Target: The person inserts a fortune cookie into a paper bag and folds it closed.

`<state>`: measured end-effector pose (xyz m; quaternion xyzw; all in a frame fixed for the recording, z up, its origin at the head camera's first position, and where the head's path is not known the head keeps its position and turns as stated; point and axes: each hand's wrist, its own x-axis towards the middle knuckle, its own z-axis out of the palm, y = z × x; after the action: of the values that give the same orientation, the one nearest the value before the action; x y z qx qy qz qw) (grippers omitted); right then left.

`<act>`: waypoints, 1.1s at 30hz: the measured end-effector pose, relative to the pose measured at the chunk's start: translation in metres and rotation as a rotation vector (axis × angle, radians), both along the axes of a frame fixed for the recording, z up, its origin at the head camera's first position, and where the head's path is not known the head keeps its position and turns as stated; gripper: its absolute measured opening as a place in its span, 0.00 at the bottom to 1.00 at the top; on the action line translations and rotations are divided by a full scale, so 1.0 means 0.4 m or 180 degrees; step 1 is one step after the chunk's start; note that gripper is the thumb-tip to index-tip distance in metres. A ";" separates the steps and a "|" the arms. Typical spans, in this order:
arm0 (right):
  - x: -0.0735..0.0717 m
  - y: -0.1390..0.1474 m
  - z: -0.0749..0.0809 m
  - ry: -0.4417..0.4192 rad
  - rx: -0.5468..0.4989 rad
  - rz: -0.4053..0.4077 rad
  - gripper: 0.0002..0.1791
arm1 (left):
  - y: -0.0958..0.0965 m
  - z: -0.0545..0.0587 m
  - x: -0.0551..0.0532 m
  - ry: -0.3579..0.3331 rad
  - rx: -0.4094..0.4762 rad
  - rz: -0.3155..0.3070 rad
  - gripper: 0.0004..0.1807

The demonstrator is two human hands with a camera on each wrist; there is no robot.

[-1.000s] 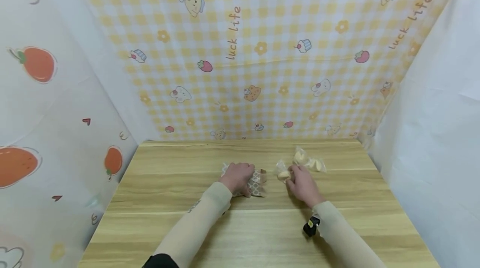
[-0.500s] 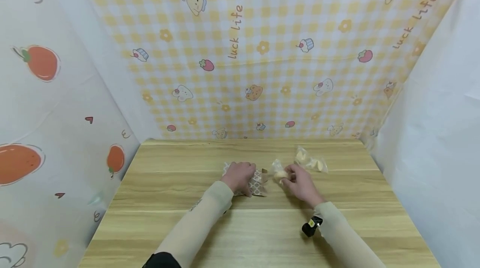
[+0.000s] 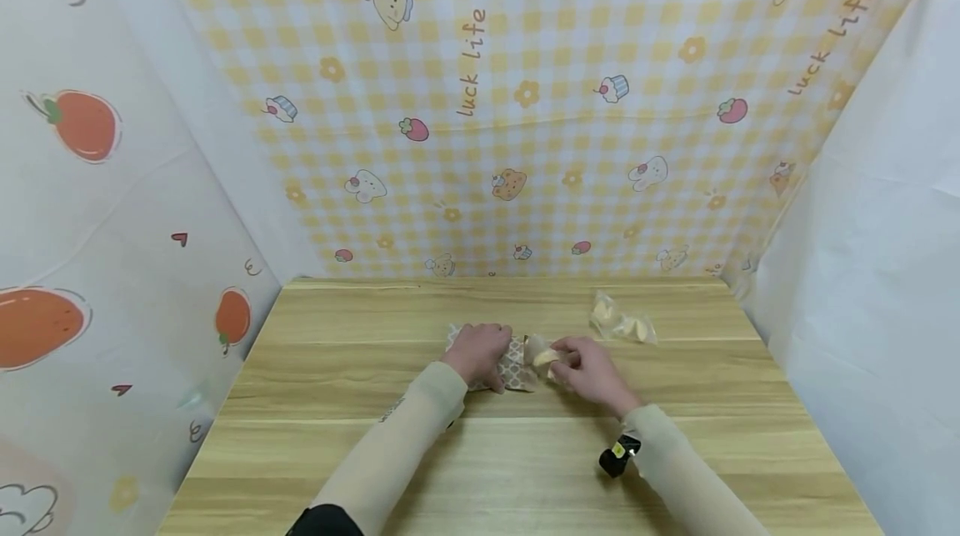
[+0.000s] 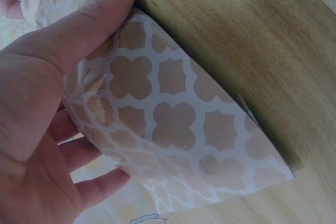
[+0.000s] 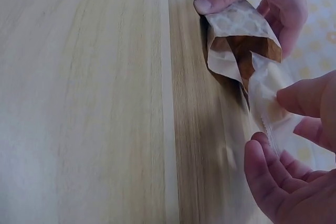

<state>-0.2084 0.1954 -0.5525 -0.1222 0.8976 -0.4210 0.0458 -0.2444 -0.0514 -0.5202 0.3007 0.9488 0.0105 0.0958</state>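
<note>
A brown paper bag (image 3: pixel 516 368) with a white lattice pattern lies on its side on the table. My left hand (image 3: pixel 480 354) grips it from above, thumb along the near side and fingers at the far side, as the left wrist view shows. Its mouth gapes toward the right; the brown inside of the bag (image 5: pixel 247 51) shows in the right wrist view. At that opening my right hand (image 3: pixel 591 369) pinches a fortune cookie (image 3: pixel 545 358) in a clear wrapper. The tip of the wrapper (image 5: pixel 258 69) reaches the bag's mouth.
Farther back on the right lie two more wrapped fortune cookies, one cookie (image 3: pixel 603 313) beside the other cookie (image 3: pixel 639 329). A yellow checked cloth (image 3: pixel 480 144) hangs behind the wooden table (image 3: pixel 375 311). White sheets stand along both sides.
My right hand has carried the wrapped cookie leftward, from near the other cookies to the bag's mouth. The left hand stays on the bag.
</note>
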 end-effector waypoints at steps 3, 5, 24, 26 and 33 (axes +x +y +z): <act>0.000 -0.008 0.001 0.0059 0.0067 0.0080 0.16 | 0.000 0.000 0.002 0.0002 0.0013 0.0013 0.35; -0.001 -0.011 0.001 0.0064 0.0089 0.0119 0.17 | 0.000 0.000 0.002 0.0003 0.0012 0.0014 0.35; -0.017 -0.011 -0.003 -0.0136 -0.0016 -0.0188 0.07 | -0.004 0.000 0.001 -0.0025 0.0073 0.0025 0.35; -0.019 -0.014 -0.001 -0.0111 -0.0012 -0.0118 0.07 | -0.002 0.001 0.001 -0.0035 0.0053 0.0037 0.35; -0.032 -0.040 0.002 0.0129 -0.0027 0.0107 0.09 | 0.004 0.002 -0.001 -0.0010 0.0003 0.0026 0.38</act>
<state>-0.2210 0.1795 -0.5517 -0.1461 0.8944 -0.4214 0.0341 -0.2447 -0.0499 -0.5192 0.2969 0.9499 0.0118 0.0972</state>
